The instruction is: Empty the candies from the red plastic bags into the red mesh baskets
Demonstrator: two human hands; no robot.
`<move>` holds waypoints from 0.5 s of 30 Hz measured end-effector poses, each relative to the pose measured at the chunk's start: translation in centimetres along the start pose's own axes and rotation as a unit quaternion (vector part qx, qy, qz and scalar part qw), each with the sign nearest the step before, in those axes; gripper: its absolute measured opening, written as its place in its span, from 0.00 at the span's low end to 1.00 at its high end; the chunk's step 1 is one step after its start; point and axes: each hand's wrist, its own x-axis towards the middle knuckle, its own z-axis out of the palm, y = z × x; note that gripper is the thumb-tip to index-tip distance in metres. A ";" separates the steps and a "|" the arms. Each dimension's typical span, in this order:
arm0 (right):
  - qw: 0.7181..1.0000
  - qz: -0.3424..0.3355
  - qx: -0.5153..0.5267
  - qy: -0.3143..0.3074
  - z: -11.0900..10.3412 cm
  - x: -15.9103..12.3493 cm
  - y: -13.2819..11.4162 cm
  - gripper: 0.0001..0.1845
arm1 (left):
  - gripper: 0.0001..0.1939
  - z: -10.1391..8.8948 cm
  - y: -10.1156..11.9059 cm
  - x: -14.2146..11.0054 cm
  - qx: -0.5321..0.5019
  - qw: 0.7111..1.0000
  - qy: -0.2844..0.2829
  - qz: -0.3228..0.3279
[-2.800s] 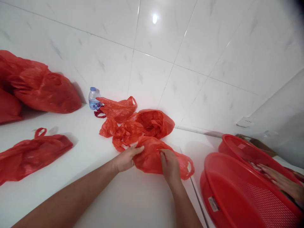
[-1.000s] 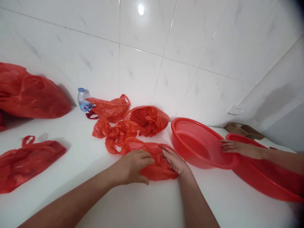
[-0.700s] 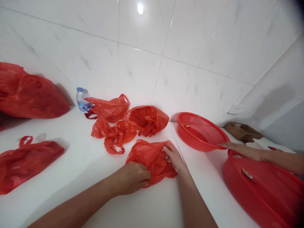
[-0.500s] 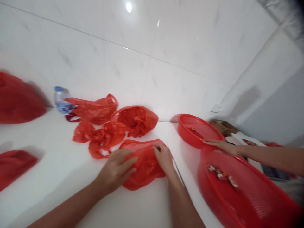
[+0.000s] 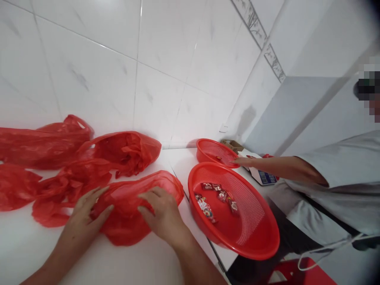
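A red plastic bag (image 5: 126, 221) lies on the white table in front of me, its mouth end spread to the right. My left hand (image 5: 81, 217) rests at the bag's left side, thumb and fingers apart. Over the bag's right part is my right hand (image 5: 164, 215), its thumb and fingertips parted with nothing between them. Just right of it stands a large red plastic basket (image 5: 261, 229), tilted, with several small wrapped packets (image 5: 222, 195) inside.
More crumpled red bags (image 5: 44, 146) lie along the wall at left. A co-worker's hand (image 5: 242, 161) touches a smaller red basket (image 5: 208, 146) behind the large one. A cardboard box (image 5: 233, 145) and a scale-like device (image 5: 264, 177) sit farther right.
My view has swung right, bringing the co-worker's torso into sight. The large basket has turned and shows its packets more fully. My right hand's pinched fingers have parted.
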 end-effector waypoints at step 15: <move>0.950 0.202 -0.123 -0.203 -16.6 -5.3 5.8 0.51 | 0.35 0.2 1.2 -0.3 -0.087 0.994 -0.006 -0.064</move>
